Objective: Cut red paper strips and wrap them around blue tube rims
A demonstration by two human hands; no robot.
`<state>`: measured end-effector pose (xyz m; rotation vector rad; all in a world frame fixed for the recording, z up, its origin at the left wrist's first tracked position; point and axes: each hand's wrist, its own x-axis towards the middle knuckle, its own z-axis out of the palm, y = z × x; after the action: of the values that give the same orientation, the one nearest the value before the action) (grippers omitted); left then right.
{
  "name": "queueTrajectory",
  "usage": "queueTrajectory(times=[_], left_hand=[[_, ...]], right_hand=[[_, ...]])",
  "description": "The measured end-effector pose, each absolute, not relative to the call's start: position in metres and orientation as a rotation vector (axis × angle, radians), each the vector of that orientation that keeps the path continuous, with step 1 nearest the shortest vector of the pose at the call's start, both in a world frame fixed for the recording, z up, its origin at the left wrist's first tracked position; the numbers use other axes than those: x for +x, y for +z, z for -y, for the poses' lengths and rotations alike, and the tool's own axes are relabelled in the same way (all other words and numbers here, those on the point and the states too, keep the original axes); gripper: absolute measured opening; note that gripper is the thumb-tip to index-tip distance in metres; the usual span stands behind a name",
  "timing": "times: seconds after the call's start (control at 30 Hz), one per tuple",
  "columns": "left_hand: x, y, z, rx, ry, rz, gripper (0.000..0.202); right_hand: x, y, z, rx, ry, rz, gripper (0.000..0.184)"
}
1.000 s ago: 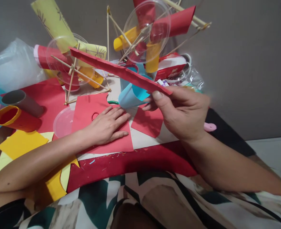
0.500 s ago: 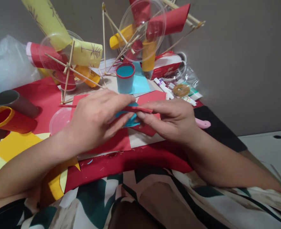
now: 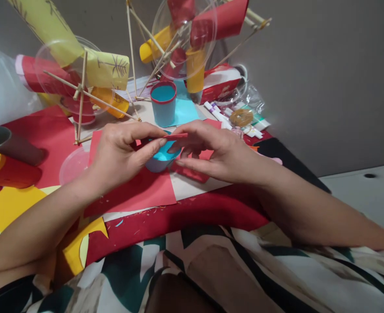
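A narrow red paper strip [image 3: 178, 136] is pinched between the thumb and fingers of my left hand [image 3: 121, 150]. My right hand [image 3: 218, 150] is at the strip's other end, thumb and fingers apart; whether a fingertip touches the strip I cannot tell. Just under the strip stands a small blue paper cup [image 3: 159, 164], partly hidden by both hands. Behind them is a second blue cup [image 3: 164, 111], this one with a red rim. A red paper sheet [image 3: 146, 191] lies below my hands, and another red piece [image 3: 192, 171] is beneath my right fingers.
Two stick-and-plastic wheel models, one with a yellow paper tube [image 3: 110, 71] and one with a red tube [image 3: 221, 24], stand at the back. Left are a grey tube [image 3: 18, 145], an orange-red tube [image 3: 15, 171] and yellow paper [image 3: 12, 206]. Markers [image 3: 216, 113] and tape [image 3: 240, 117] lie right.
My right fingers have come off the strip and spread apart. The blue cup under my hands shows more of its opening. The view has shifted slightly, moving the scene left.
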<state>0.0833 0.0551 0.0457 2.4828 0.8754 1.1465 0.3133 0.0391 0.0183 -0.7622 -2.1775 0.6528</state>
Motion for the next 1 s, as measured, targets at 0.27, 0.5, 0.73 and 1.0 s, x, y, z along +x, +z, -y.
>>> queueTrajectory(times=[0.27, 0.5, 0.73, 1.0], left_hand=[[0.080, 0.043, -0.054, 2.773, 1.190, -0.883, 0.013], [0.082, 0.045, -0.056, 3.179, 1.152, -0.634, 0.009], [0.078, 0.045, -0.062, 3.169, 1.056, -0.476, 0.016], [0.073, 0.043, -0.062, 3.472, 1.076, -0.295, 0.017]], right_hand=[[0.315, 0.015, -0.052, -0.646, 0.881, 2.067, 0.031], [0.320, 0.014, -0.048, -0.688, 0.963, 1.975, 0.044], [0.318, 0.012, -0.047, -0.714, 0.916, 1.936, 0.042], [0.316, 0.015, -0.047, -0.717, 0.840, 1.924, 0.029]])
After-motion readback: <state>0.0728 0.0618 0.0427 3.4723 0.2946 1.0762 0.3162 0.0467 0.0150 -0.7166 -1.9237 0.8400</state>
